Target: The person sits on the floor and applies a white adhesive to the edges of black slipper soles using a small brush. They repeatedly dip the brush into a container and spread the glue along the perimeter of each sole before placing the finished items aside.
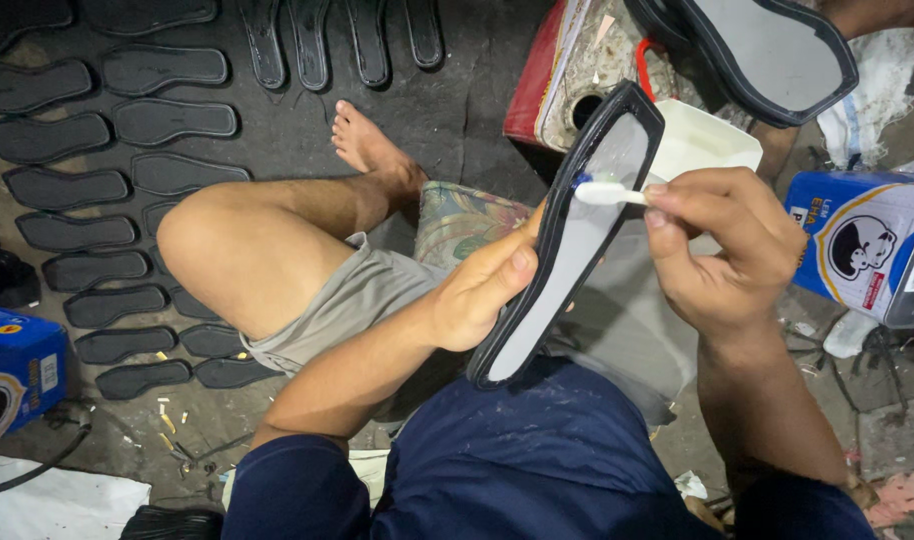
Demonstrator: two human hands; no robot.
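My left hand (482, 290) grips a black sandal sole (577, 240) with a pale grey inner face, held tilted in front of my lap. My right hand (727, 245) pinches a white toothbrush (609, 194). Its bristled head touches the upper left rim of the sole. An open white tub (702, 140) sits just behind the sole, with a red-sided tin can (562, 80) beyond it.
Rows of black soles (127, 170) lie on the dark floor at left, beside my bent bare leg (267, 250). A blue and white tin (867, 250) stands at right. Another person's hand holds a second sole (777, 50) at top right. A blue box (17, 375) sits lower left.
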